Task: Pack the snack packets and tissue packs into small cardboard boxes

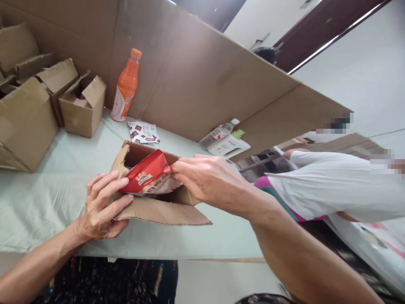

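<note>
An open cardboard box (164, 211) lies in front of me on the pale green cloth, its near flap folded out. A red printed food packet (147, 171) sits tilted in the box's mouth, partly below the rim. My right hand (202, 177) pinches the packet's right end between thumb and fingers. At the box's left side, my left hand (106, 202) grips the cardboard wall, and its fingertips reach the packet's left edge. What else lies inside the box is mostly hidden.
Several open cardboard boxes (82, 110) stand at the left. Behind are an orange drink bottle (125, 88), a white patterned sachet (144, 132), a clear bottle (220, 134) and a white bottle with a green cap (229, 145), along a tall cardboard partition (190, 71). A person in white (329, 185) is at the right.
</note>
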`<state>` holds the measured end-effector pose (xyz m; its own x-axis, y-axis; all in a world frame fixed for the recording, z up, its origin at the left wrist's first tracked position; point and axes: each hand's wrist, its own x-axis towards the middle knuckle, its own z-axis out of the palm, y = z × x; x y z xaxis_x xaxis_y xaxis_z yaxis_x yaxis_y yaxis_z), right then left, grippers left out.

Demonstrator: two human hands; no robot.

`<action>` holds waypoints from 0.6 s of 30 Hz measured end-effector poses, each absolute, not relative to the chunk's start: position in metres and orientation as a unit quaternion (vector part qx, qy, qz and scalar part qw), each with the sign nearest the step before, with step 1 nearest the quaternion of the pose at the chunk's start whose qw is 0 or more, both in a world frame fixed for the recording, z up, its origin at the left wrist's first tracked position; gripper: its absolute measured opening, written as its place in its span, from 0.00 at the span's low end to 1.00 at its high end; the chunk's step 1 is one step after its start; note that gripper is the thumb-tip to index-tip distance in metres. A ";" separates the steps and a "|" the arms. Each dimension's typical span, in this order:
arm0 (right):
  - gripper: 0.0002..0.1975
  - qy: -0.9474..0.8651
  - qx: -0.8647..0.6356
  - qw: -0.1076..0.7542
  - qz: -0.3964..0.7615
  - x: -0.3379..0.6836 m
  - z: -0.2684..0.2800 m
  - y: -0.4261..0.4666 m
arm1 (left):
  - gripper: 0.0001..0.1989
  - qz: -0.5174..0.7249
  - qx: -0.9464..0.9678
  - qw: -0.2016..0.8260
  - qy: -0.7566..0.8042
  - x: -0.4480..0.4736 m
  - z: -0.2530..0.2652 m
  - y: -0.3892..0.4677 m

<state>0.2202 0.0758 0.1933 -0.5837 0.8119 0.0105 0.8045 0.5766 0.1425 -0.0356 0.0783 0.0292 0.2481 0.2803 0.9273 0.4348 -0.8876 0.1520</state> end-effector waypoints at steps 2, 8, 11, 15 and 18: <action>0.13 0.879 0.467 0.056 0.082 0.222 0.193 0.075 | 0.15 -0.571 -0.786 0.064 -0.227 -0.035 0.027 0.077; 0.11 0.852 0.490 0.180 0.042 0.204 0.172 0.087 | 0.16 -0.562 -0.797 0.068 -0.211 -0.036 0.025 0.078; 0.12 0.848 0.499 0.174 0.052 0.205 0.175 0.088 | 0.17 -0.548 -0.808 0.067 -0.207 -0.036 0.024 0.081; 0.11 0.855 0.498 0.112 0.092 0.224 0.186 0.078 | 0.17 -0.547 -0.810 0.060 -0.203 -0.036 0.021 0.084; 0.11 0.854 0.497 0.071 0.136 0.239 0.194 0.067 | 0.17 -0.549 -0.807 0.061 -0.209 -0.036 0.018 0.084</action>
<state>0.2387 0.0669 0.1939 -0.4952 0.8687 0.0143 0.8298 0.4681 0.3038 -0.0358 0.0845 0.0181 0.3089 0.2702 0.9119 0.4047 -0.9050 0.1311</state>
